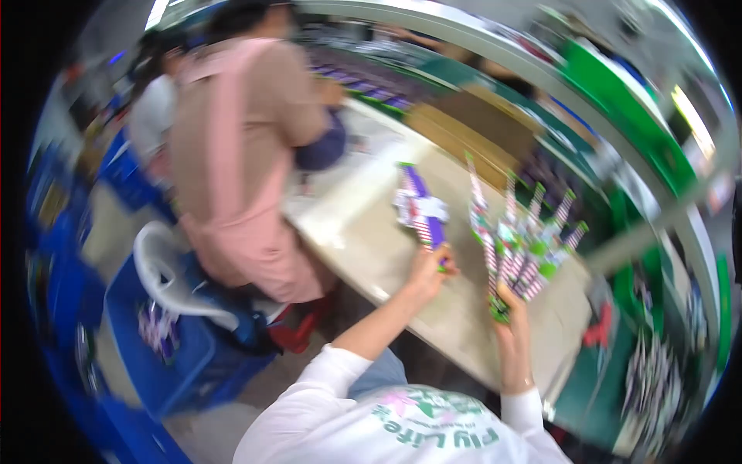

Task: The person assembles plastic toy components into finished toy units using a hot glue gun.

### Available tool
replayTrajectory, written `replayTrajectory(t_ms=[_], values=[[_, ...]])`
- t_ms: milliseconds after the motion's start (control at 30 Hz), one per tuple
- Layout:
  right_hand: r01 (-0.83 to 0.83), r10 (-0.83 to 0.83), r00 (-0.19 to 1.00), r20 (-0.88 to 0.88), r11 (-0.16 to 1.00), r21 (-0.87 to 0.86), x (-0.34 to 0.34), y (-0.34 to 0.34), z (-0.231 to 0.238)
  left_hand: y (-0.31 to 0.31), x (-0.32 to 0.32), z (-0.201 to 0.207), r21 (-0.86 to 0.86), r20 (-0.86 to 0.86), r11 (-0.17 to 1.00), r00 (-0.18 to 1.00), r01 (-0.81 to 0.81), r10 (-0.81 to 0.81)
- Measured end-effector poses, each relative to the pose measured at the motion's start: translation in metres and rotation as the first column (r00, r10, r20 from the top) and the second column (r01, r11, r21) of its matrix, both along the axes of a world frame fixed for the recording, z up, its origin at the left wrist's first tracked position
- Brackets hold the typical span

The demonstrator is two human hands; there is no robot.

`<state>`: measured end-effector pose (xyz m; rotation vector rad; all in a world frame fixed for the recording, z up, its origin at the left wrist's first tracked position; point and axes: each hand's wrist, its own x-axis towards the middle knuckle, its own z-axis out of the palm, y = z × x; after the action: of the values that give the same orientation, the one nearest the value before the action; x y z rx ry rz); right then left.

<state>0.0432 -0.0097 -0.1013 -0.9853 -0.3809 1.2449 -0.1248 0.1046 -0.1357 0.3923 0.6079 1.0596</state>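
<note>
My left hand (430,272) is closed around the near end of a long, narrow purple item (418,203) with red-and-white stripes, a white middle and a green tip. It points away from me above the table (363,246). In my right hand (512,315) the fingers are wrapped round the near end of a striped stick-like item (492,259) with green ends. Several similar striped items (533,240) fan out beside it; motion blur hides which of them the hand grips and which lie on the table. Their exact kind cannot be made out.
Behind the table's far edge stands an open cardboard box (464,127). A person in a pink apron (239,155) works at the left, near a white chair (166,271) and a blue bin (147,363). Red-handled scissors or a similar tool (598,326) lie at the right.
</note>
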Motion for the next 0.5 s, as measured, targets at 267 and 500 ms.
replayTrajectory(t_ms=[267,500], values=[[0.210,-0.201,0.975,-0.095,0.973,0.099,-0.004,-0.030,0.020,-0.073,0.076,0.031,0.150,-0.310,0.975,0.944,0.162,-0.109],[0.323,-0.339,0.922,0.186,0.940,0.107,0.008,-0.039,0.017,-0.090,0.098,0.061,0.119,-0.505,0.945,0.838,0.304,-0.206]])
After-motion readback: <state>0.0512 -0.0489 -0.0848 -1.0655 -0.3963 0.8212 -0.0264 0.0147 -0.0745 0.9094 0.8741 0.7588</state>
